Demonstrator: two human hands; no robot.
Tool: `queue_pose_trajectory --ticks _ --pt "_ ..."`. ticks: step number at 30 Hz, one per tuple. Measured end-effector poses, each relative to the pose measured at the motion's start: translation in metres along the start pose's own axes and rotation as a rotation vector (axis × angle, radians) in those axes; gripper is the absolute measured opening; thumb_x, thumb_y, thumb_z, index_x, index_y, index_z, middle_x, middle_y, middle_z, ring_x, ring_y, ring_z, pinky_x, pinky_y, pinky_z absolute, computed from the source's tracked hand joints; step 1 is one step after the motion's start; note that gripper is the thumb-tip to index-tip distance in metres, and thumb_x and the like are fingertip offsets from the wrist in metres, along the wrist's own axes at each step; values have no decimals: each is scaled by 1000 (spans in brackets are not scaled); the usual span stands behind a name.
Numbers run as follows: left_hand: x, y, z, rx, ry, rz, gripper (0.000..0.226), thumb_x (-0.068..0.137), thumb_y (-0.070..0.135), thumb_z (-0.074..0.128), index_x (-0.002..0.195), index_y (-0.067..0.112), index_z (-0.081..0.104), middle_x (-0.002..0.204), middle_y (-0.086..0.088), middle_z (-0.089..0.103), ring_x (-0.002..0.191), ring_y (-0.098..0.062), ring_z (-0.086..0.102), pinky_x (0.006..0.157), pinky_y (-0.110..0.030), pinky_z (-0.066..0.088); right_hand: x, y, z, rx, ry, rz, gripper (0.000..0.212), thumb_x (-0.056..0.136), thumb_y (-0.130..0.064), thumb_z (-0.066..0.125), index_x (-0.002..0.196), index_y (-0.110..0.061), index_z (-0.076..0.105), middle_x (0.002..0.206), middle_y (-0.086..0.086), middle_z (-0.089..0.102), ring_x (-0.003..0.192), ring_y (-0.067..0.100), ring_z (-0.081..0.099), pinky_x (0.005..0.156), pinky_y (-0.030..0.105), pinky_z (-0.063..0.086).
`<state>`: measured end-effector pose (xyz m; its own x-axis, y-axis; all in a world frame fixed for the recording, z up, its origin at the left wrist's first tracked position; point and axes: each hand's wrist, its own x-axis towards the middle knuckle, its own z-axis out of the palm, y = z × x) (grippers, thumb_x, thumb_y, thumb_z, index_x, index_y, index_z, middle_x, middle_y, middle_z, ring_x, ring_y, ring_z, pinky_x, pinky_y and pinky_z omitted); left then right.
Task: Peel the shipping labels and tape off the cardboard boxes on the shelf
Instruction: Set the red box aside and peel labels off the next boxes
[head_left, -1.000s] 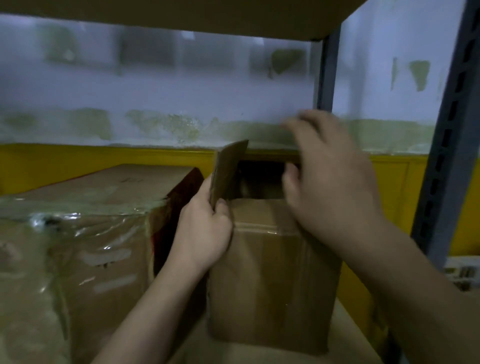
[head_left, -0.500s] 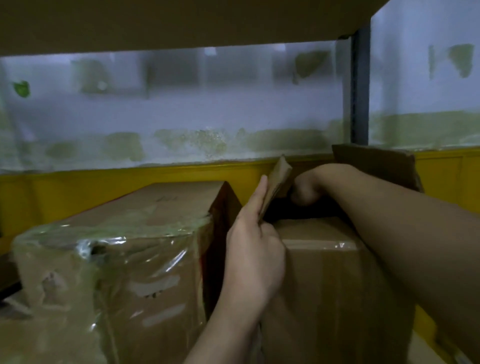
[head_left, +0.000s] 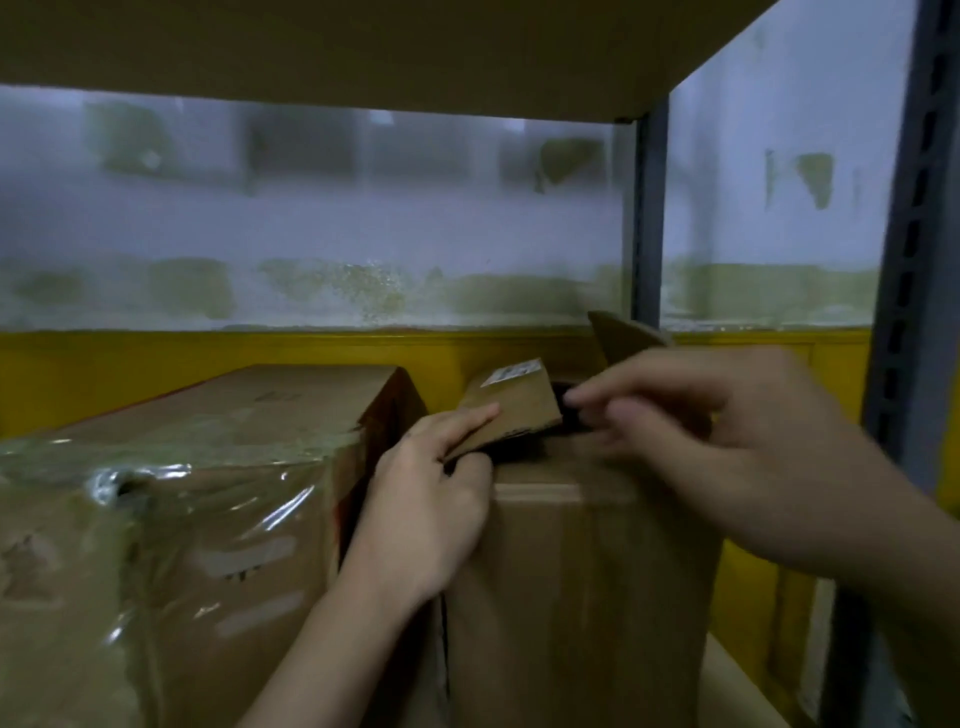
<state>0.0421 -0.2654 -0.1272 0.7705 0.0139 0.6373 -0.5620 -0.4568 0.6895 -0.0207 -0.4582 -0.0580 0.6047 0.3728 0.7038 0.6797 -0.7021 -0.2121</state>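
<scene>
Your right hand (head_left: 727, 447) has come out of the open box (head_left: 582, 597); blur hides whether its fingertips (head_left: 576, 399) grasp anything. Your left hand (head_left: 431, 493) pinches the lowered flap (head_left: 519, 415), whose small label (head_left: 511, 371) faces up, beside the plastic-wrapped box (head_left: 171, 519).

Both arms are bare. Behind the left grip (head_left: 428, 499) a slender left forearm (head_left: 332, 649) runs uncovered to the lower edge of view. The right grip (head_left: 727, 447) looks larger and is smeared by motion blur; behind it the right forearm (head_left: 883, 566) is uncovered too, out to the right edge.
</scene>
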Motion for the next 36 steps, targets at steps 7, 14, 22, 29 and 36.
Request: queue_pose_trajectory --ticks 7,14,22,29,36 --pt "-11 9 4 101 -35 34 56 83 75 29 104 45 71 123 25 58 120 3 50 97 -21 40 0 52 11 462 213 656 28 93 -41 58 119 -35 66 125 -12 61 110 5 55 84 23 40" --pt "-15 17 10 -159 -6 -278 35 89 51 62 123 39 63 126 14 60 118 -9 52 102 -34 46 -7 53 25 675 -16 933 78 83 -34 73 149 -21 32 114 -1 62 94 20 61 74 35 51" --pt "-45 24 14 -181 -7 -146 82 78 16 79 145 40 39 126 17 50 113 4 51 102 -20 44 -43 41 6 599 89 599 106 81 -15 77 154 -40 3 117 -29 53 97 -4 59 74 17 49" --pt "-74 -12 43 -194 130 -226 134 61 18 93 148 56 -3 138 15 25 128 -10 41 113 -43 36 -90 52 57 481 46 422 117 83 -7 74 142 -62 -12 123 -63 20 122 -26 31 109 28 37" --pt "-77 -35 59 26 93 -261 121 62 38 90 151 34 9 140 11 14 134 -23 37 112 -39 35 -112 70 119 381 165 517 112 74 -8 72 147 -48 -2 151 -16 25 138 6 31 114 44 35"
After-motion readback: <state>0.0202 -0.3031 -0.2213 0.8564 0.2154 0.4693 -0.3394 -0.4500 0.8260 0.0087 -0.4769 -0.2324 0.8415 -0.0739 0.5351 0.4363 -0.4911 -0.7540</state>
